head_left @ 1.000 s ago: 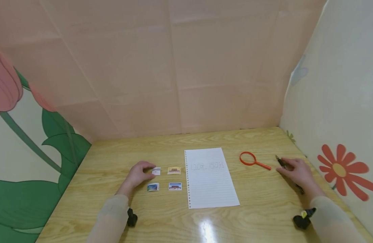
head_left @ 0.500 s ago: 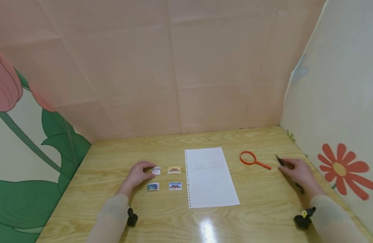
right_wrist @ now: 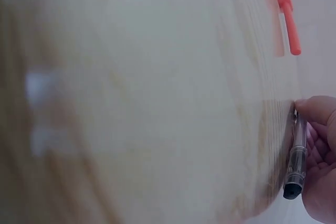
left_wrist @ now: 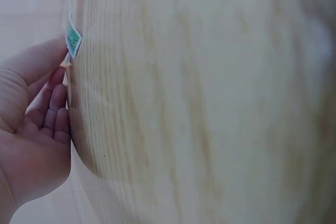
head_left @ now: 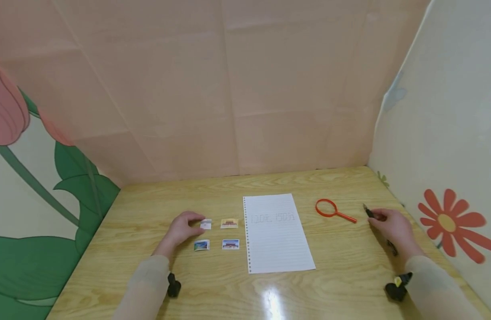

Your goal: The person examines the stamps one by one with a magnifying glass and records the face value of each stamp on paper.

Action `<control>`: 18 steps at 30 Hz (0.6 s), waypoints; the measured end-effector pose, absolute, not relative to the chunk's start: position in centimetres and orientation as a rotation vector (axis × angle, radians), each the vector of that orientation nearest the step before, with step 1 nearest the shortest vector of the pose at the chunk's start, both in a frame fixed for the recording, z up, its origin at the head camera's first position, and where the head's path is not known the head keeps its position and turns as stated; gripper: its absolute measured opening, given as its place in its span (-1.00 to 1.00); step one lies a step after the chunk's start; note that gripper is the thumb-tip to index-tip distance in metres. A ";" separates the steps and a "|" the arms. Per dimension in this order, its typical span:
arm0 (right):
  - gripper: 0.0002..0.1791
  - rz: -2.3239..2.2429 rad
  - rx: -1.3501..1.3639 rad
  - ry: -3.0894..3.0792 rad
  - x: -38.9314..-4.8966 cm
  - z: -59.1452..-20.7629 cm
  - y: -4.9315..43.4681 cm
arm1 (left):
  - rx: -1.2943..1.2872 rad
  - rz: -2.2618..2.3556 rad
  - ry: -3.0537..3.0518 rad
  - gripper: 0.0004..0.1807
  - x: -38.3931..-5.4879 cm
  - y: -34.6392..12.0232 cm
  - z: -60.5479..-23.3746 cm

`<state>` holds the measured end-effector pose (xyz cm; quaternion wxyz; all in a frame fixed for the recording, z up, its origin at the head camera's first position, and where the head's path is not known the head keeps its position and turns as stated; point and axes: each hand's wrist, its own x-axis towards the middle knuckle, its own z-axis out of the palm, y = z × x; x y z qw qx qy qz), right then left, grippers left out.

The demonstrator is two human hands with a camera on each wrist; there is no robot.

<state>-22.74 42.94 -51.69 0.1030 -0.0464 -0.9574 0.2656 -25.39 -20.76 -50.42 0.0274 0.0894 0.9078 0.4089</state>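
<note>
My left hand (head_left: 183, 229) is at the upper left of a small group of stamps. Its thumb and index finger are at the lower and upper edges of a pale stamp (head_left: 206, 224), partly hiding it. Beside it lie a yellow stamp (head_left: 229, 223), a blue-green stamp (head_left: 202, 245) and a blue stamp with a red building (head_left: 231, 244). In the left wrist view a green stamp corner (left_wrist: 73, 39) shows by the thumb. Over on the right, my right hand (head_left: 393, 227) holds a dark pen (head_left: 370, 213), its tip pointing away. The right wrist view shows the pen's clear barrel (right_wrist: 297, 156).
A lined sheet (head_left: 279, 244) with faint handwriting lies in the middle of the wooden table (head_left: 333, 284). A red magnifying glass (head_left: 345, 217) lies between the sheet and my right hand. A pink backdrop (head_left: 237, 111) rises behind the table, and a wall (head_left: 437, 146) stands at the right.
The pen has shifted slightly in my right hand, its rear end moving a little left and away. My left hand and the stamps stay in place.
</note>
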 end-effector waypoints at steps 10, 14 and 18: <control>-0.54 0.867 -0.253 -2.801 -21.9 -51.3 42.4 | 0.260 1.254 2.800 -0.63 -25.3 -20.8 -50.4; -0.50 0.955 -0.289 -2.792 -21.6 -50.5 41.9 | 0.267 1.256 2.802 -0.63 -25.3 -20.8 -50.4; -0.47 1.011 -0.286 -2.793 -20.9 -49.3 40.9 | 0.294 1.256 2.812 -0.62 -25.2 -20.8 -50.4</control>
